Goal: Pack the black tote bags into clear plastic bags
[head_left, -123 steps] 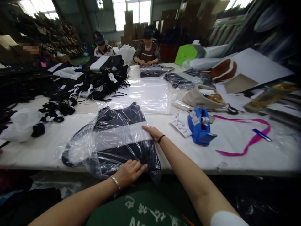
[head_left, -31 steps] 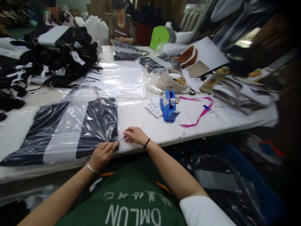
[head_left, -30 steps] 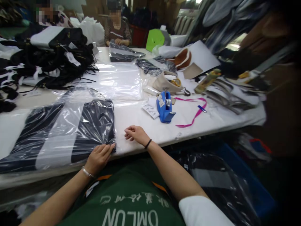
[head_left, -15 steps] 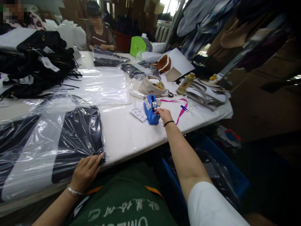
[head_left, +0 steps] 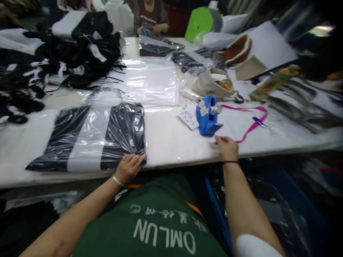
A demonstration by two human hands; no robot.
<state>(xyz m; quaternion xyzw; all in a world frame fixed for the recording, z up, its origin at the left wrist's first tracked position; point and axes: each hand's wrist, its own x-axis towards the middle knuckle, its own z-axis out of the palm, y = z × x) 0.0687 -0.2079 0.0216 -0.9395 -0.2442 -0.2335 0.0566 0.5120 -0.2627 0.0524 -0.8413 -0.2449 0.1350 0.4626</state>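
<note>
A dark item wrapped in clear plastic (head_left: 123, 125), with a pale band across it, lies flat on the white table (head_left: 166, 142). My left hand (head_left: 130, 167) rests on its lower right corner, fingers together, pressing the plastic. Just in front of the blue tape dispenser (head_left: 206, 119), my right hand (head_left: 226, 145) is closed in a pinch above the table edge. Whatever is between those fingertips is too small to make out. Printed labels (head_left: 189, 117) lie left of the dispenser.
Black bags with tags (head_left: 77, 50) are piled at the left. Clear plastic bags (head_left: 152, 80) lie behind the wrapped item. A beige pouch (head_left: 211, 84), pink ribbon (head_left: 254, 125) and blue pen (head_left: 258, 122) are at the right. A person (head_left: 151, 18) works across the table.
My right hand has left the dispenser's tape roll and come down in front of it. My left hand stays at the wrapped item's corner. The view has turned left and down.
</note>
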